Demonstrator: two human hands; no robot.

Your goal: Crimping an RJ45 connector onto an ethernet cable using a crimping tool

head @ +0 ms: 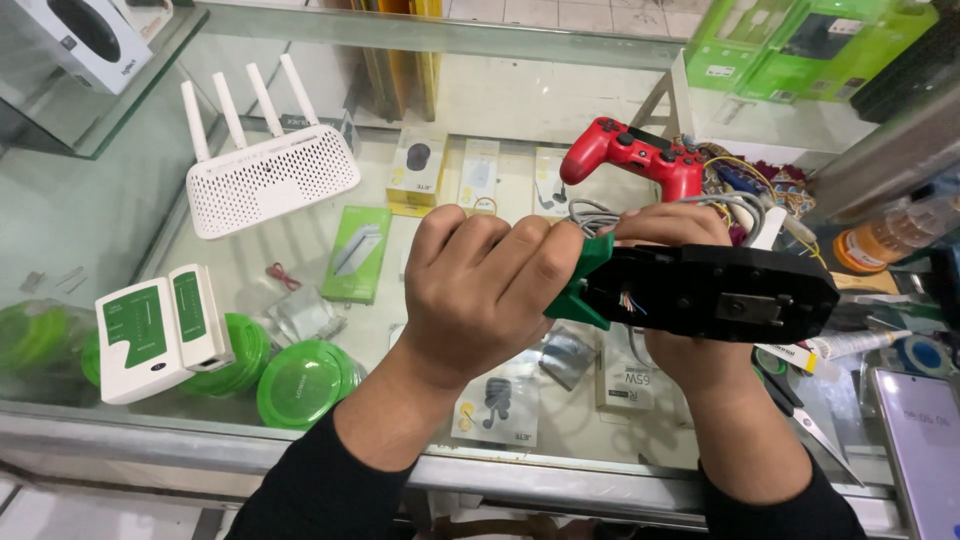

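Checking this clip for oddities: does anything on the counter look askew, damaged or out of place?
Nothing looks damaged or spilled. Both hands, left hand and right hand, grip a crimping tool; the red game controller sits amid tangled cables.

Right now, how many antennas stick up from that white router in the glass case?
4. All stand in a row along the back edge of the white router, upper left inside the glass case, tilted slightly left. None seems hidden; the hands are well to its right.
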